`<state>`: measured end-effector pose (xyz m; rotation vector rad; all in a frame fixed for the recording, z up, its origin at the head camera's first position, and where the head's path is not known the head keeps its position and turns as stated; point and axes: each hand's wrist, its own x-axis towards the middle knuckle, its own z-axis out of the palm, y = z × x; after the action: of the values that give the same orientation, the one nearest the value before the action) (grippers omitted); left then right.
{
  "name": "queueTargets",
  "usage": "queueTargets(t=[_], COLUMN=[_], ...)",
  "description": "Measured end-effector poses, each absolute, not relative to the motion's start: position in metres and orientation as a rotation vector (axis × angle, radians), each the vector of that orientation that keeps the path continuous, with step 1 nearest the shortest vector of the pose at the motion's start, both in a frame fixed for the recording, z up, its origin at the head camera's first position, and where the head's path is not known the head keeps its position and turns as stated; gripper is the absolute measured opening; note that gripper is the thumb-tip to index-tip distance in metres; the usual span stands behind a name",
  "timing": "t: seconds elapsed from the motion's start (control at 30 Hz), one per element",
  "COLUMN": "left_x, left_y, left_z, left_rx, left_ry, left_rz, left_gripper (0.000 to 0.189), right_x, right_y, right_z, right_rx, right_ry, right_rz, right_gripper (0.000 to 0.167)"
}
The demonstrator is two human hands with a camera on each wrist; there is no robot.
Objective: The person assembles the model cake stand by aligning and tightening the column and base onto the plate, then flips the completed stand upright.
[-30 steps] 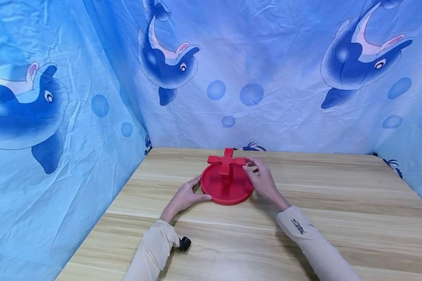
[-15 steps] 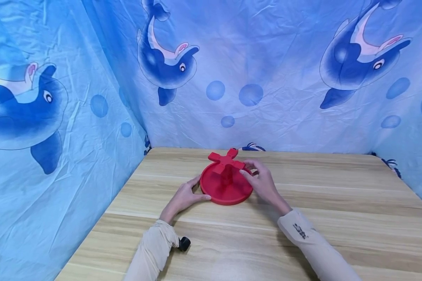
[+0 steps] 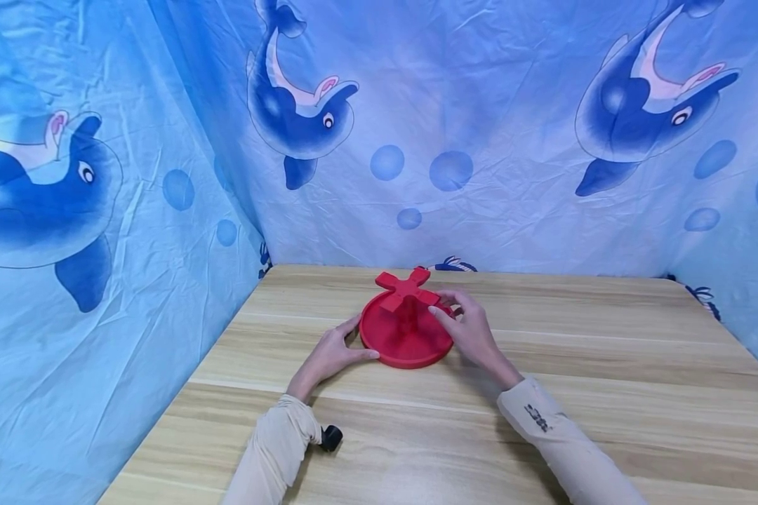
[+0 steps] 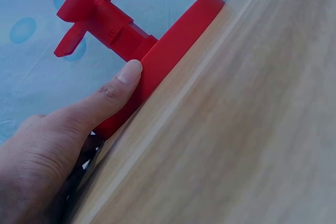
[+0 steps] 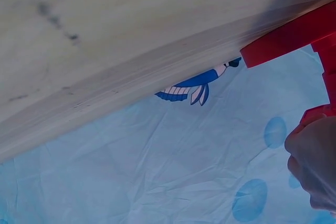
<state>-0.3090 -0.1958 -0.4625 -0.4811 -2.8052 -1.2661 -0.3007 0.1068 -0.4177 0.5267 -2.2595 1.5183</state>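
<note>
A red round base (image 3: 391,346) with a raised rim lies flat on the table. From its middle rises a red post (image 4: 123,35), topped by a red four-armed cross handle (image 3: 407,289). My left hand (image 3: 330,354) grips the base's left rim between thumb and fingers; in the left wrist view its thumb (image 4: 113,90) presses on the side of the rim. With thumb and fingertips, my right hand (image 3: 472,330) pinches the right arm of the cross handle. In the right wrist view my right hand (image 5: 315,161) covers most of that arm.
The light wooden table (image 3: 606,351) extends around the base, widest on the right. Blue cloth walls (image 3: 518,210) with dolphin prints stand along its back and sides. A black wrist device (image 3: 331,438) sticks out of the left sleeve.
The cross handle has turned a little clockwise as seen from above, its right arm coming nearer with my right hand. My left hand and the base have stayed in place.
</note>
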Motion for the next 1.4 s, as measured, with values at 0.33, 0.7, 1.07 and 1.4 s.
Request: queueTargets(t=[0.33, 0.7, 1.07, 1.4], left_x=[-0.309, -0.308, -0.308, -0.315], left_y=[-0.194, -0.192, -0.195, -0.204], left_z=[-0.463, -0.462, -0.462, -0.45], left_rx=[-0.436, -0.423, -0.427, -0.501], left_ry=[-2.829, -2.828, -2.831, -2.916], left_rz=[-1.244, -1.236, -1.273, -1.231], left_gripper=[0.101, 0.1, 0.102, 0.112], right_x=[-0.298, -0.298, -0.299, -0.315], right_y=[0.103, 0.101, 0.111, 0.155], right_z=[-0.418, -0.42, -0.423, -0.436], right_rx=[0.502, 0.506, 0.566, 0.559], right_ry=[-2.274, -2.249, -2.33, -2.713], right_rz=[1.456, 1.416, 1.444, 1.443], right_gripper=[0.037, 0.033, 0.047, 0.096])
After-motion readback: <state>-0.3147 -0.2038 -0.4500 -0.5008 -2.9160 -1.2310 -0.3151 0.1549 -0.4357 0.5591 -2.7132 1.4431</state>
